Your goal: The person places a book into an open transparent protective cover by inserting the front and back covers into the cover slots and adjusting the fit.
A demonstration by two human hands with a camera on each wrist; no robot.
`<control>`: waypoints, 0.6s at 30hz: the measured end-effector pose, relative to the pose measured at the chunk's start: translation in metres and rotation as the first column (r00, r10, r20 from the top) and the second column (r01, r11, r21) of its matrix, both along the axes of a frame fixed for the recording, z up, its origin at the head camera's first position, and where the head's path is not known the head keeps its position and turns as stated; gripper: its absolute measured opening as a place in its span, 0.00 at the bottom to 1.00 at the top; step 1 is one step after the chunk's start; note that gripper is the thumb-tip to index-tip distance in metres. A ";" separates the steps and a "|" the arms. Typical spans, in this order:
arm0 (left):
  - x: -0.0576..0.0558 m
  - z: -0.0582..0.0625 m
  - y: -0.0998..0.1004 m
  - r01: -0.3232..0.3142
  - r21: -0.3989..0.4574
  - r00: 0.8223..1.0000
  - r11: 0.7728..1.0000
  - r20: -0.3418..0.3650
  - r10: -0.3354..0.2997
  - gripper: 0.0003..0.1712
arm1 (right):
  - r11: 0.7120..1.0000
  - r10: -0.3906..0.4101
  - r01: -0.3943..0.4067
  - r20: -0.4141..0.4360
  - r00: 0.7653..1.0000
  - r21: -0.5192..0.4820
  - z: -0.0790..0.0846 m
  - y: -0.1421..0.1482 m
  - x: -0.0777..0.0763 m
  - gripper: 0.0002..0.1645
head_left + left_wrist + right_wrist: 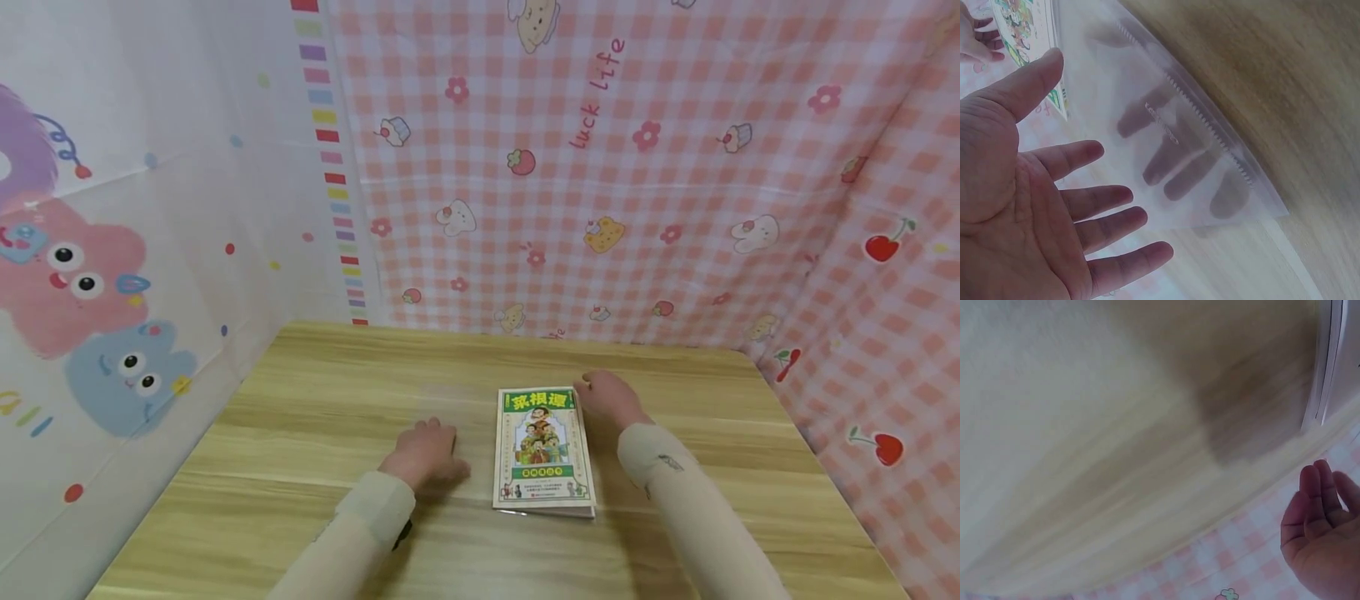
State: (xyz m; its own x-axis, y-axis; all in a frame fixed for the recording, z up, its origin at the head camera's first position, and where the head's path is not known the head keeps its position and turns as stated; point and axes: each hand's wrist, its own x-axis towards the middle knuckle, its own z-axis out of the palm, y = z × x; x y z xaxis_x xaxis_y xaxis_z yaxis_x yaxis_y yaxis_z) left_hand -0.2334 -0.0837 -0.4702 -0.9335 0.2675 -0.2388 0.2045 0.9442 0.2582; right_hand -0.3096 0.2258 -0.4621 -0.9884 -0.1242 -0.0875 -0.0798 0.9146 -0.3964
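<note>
A booklet (543, 450) with a green title band and cartoon figures on its cover lies face up on the wooden table. Beside its left edge is my left hand (427, 452), palm turned inward, holding nothing. In the left wrist view that hand's fingers (1116, 232) are spread, over or beside a clear plastic sleeve (1154, 134) with a ridged seam. The sleeve is hard to make out in the head view. My right hand (609, 398) is at the booklet's top right corner, fingers loosely bent; whether they touch it I cannot tell.
The wooden table (337, 383) meets a pink checked cloth (555, 183) at the back and right. A white cloth (195, 208) with cartoon prints hangs on the left.
</note>
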 end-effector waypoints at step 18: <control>-0.004 0.002 -0.003 -0.010 0.005 1.000 1.000 -0.020 0.010 0.37 | 0.966 -0.192 0.192 0.020 0.981 -0.175 -0.009 -0.003 0.048 0.30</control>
State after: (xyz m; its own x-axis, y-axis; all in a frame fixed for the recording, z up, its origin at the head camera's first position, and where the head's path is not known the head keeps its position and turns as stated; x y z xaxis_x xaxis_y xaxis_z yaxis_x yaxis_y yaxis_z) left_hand -0.2376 -0.0871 -0.4684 -0.9407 0.2596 -0.2184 0.2005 0.9448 0.2591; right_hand -0.2615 0.2226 -0.4713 -0.9950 0.0542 -0.0838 0.0916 0.8289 -0.5518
